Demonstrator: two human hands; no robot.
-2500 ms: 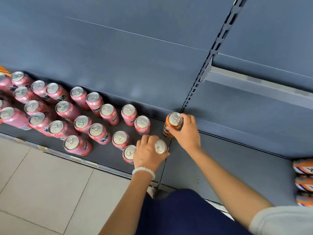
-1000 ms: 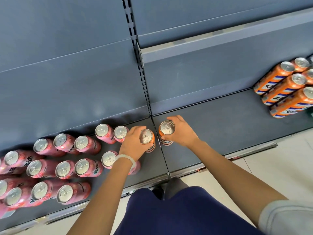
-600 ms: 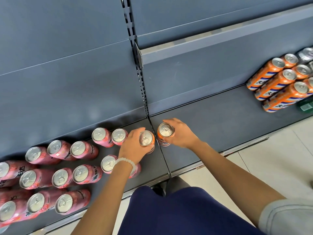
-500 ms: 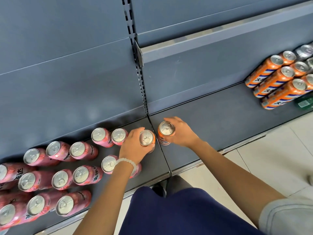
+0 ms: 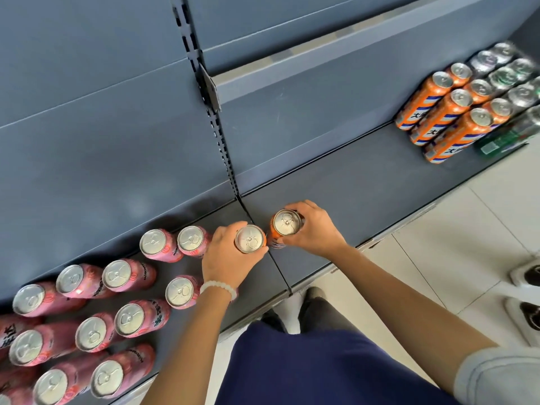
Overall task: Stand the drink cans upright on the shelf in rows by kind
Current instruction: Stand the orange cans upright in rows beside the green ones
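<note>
My left hand [image 5: 228,258] grips an upright orange can [image 5: 249,238] near the seam of the grey bottom shelf [image 5: 365,185]. Just right of the seam, my right hand [image 5: 314,229] holds a second upright orange can [image 5: 286,223]. The two cans stand side by side, almost touching. Several pink cans [image 5: 128,320] stand upright in rows on the left shelf section. At the far right, more orange cans with blue and white stripes [image 5: 447,118] stand in rows.
Silver and green cans [image 5: 508,74] stand behind the orange rows at the far right. A slotted upright [image 5: 216,121] divides the two shelf sections. White shoes [image 5: 526,290] of someone stand on the tiled floor at right. My dark trousers fill the lower middle.
The view has swung right, bringing the orange rows and the silver cans into sight. Both hands stay on their orange cans near the seam, the cans now closer together.
</note>
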